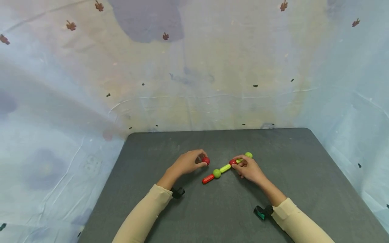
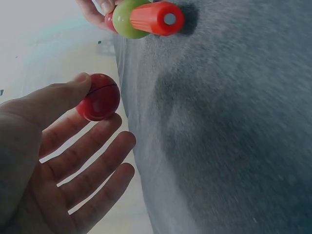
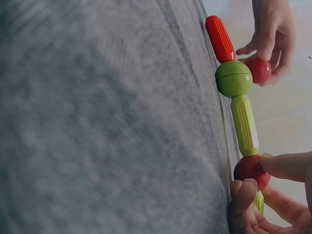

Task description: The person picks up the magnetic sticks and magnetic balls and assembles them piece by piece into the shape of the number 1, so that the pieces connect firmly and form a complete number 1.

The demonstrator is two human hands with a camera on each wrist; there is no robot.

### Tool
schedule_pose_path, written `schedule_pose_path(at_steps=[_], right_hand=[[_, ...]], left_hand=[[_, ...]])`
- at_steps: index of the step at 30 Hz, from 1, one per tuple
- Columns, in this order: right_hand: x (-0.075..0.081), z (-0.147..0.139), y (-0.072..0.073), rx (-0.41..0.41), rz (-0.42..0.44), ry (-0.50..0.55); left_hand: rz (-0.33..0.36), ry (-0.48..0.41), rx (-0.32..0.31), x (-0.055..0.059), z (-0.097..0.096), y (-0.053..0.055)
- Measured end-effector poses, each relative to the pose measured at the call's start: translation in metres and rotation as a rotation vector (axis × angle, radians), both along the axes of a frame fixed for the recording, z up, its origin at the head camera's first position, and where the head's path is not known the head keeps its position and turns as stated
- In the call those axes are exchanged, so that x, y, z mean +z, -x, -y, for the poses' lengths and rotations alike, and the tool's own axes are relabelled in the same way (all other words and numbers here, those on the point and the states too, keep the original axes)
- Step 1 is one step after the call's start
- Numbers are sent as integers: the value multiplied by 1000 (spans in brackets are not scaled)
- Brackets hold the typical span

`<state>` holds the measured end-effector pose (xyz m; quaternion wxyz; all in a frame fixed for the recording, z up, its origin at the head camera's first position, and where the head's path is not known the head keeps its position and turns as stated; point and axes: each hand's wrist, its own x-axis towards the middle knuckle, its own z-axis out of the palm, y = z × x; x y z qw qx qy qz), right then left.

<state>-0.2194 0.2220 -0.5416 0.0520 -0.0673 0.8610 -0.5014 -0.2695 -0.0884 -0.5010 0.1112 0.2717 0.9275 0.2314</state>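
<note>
A loose red ball point(image 2: 100, 97) is pinched between the thumb and fingers of my left hand point(image 1: 189, 162), up off the table. To its right runs a chain of balls and rods: a red rod point(image 1: 208, 179) with a metal disc in its end, a green ball point(image 1: 216, 173), a yellow-green rod point(image 3: 245, 126), a red ball point(image 3: 251, 171), another yellow-green rod point(image 3: 259, 201) and a green ball point(image 1: 249, 155) at the far end. My right hand point(image 1: 250, 169) holds the chain's red ball with thumb and fingers, partly hiding the rod behind it.
Both hands work over a dark grey table point(image 1: 170, 141) with rounded far corners. A pale patterned sheet point(image 1: 212, 111) hangs behind it and along the sides. Dark straps with small devices point(image 1: 263, 212) sit at the wrists, below beige sleeves point(image 1: 299, 221).
</note>
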Motion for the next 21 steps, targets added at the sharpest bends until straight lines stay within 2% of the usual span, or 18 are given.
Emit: schedule_pose_path(at_steps=[10,21], right_hand=[[1,2,0,-5,-9,-34],[0,1,0,-1,-20,-41]], left_hand=[[6,5,-11,2,20,-17],[1,44,-10,-4,34,-30]])
